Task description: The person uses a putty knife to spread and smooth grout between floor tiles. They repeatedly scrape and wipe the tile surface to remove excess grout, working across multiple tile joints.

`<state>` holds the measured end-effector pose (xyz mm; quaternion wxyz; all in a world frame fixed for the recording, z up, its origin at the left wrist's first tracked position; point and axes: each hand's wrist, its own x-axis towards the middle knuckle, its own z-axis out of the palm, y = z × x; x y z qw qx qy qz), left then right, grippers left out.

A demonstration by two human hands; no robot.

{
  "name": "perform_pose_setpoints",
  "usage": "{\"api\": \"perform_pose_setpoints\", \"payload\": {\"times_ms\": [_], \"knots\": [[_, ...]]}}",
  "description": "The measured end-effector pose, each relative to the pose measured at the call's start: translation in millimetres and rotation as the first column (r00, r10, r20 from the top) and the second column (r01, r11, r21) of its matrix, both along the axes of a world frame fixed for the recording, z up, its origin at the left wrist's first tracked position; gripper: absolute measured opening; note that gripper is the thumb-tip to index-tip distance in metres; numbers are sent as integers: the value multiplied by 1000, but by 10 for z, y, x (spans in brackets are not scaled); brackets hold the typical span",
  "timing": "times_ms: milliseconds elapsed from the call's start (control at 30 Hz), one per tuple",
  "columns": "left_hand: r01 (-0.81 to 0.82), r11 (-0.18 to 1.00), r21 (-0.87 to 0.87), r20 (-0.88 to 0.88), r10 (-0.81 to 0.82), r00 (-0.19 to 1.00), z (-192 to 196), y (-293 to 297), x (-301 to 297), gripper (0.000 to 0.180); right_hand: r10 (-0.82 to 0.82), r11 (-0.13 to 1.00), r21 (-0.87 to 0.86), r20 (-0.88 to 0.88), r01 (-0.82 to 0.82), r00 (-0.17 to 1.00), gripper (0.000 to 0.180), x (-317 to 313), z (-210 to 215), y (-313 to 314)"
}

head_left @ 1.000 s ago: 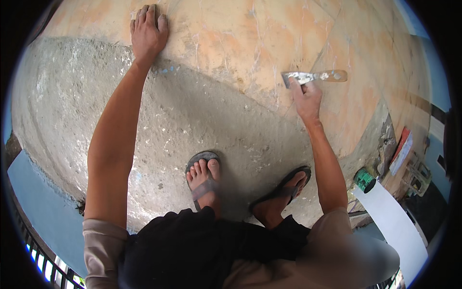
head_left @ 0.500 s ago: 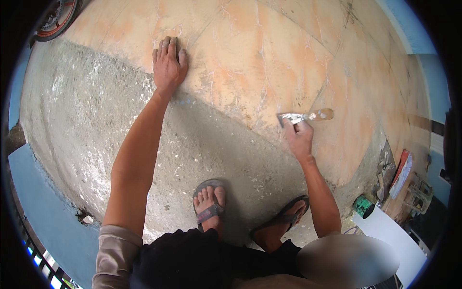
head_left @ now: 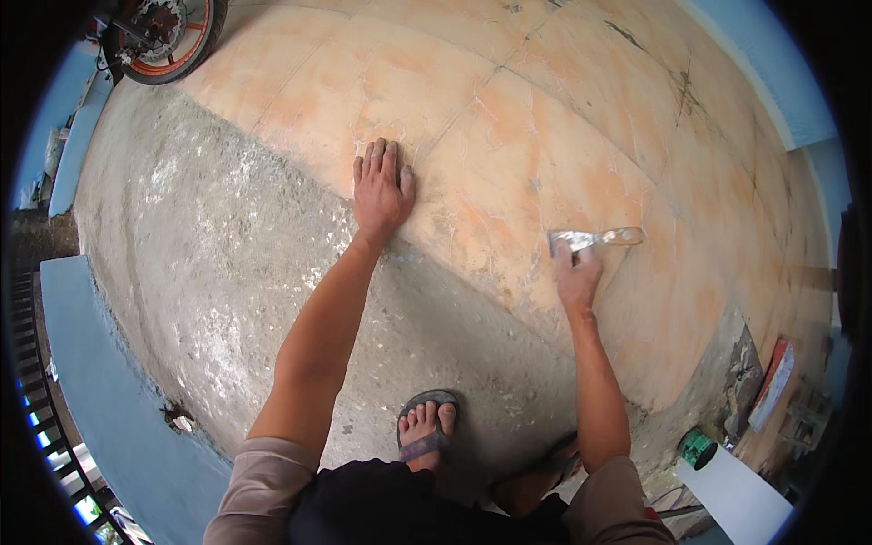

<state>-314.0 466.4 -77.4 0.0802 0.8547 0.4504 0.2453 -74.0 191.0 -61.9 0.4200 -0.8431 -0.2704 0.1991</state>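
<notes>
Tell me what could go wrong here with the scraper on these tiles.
The right hand holds the scraper by its blade end; a slip could cut the fingers. The left hand is pressed flat on the tiles bearing weight, so it might slide. Feet in open sandals sit unprotected on rough concrete.

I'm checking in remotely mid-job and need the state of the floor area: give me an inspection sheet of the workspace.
Surface: orange tiled floor meeting bare grey concrete; pale smears along the tile joints.
Job's things: putty knife, blade smeared pale, lying low over the tile.
Clutter: green can, white board and packets at lower right.
Grips: left hand flat on the tile, fingers spread; right hand closed on the putty knife.
Cables: nothing seen.
Surroundings: motorbike wheel upper left, blue wall, railing lower left; sandalled foot on the concrete.
</notes>
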Motion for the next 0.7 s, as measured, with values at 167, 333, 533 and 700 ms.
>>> {"api": "perform_pose_setpoints", "payload": {"times_ms": [167,333,533,700], "knots": [[-17,999,-28,9,18,1000,0,26,-12,58,278,960,29,27,-279,960,25,-429,-25,-100],[-1,998,-63,11,2,1000,65,20,-4,59,81,997,22,-216,-78,973,27,-323,-34,20],[6,978,-210,35,1,999,222,114,-369,61,283,958,64,-64,-280,957,21,-197,38,-77],[-169,983,-72,-16,169,986,103,-88,-750,63,137,986,113,-139,-122,981,18,-96,-43,-97]]}}
